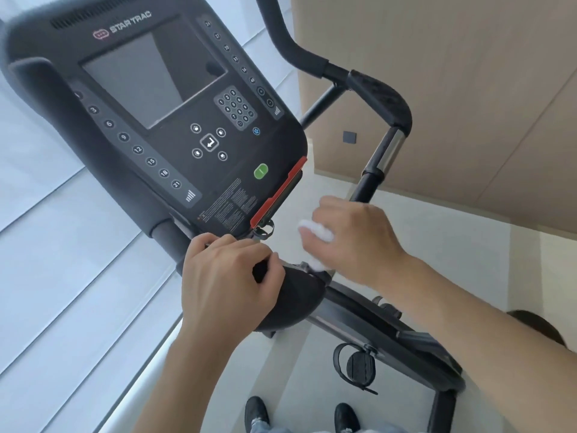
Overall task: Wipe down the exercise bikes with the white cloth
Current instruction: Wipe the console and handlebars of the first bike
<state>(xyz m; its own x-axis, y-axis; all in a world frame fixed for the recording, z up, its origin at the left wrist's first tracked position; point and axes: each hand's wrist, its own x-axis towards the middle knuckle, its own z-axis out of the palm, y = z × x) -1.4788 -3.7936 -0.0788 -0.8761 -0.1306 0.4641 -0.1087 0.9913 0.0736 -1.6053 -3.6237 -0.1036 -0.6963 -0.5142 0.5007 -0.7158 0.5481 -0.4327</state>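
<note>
Exercise bike (299, 295), one unit in view, black frame, console (162, 120) tilted toward the person standing at it.

White cloth (317, 232): bunched in the right hand (352, 239), which is closed around it; a lower fold shows against the dark shroud just under the console. Blurred, so the exact contact spot cannot be told.

Left hand (224, 276): curled over the rounded dark housing below the console, fingers closed on its upper edge, seemingly bracing.

Handlebar (381, 101): to the right of the cloth, apart from it.

Pedal (359, 364): low down, well apart from both hands.

Progress, as judged: wiping is under way at the console's lower edge. No surface shows whether it has been cleaned. Screen, handlebar, pedal and any further bikes likely remain.
</note>
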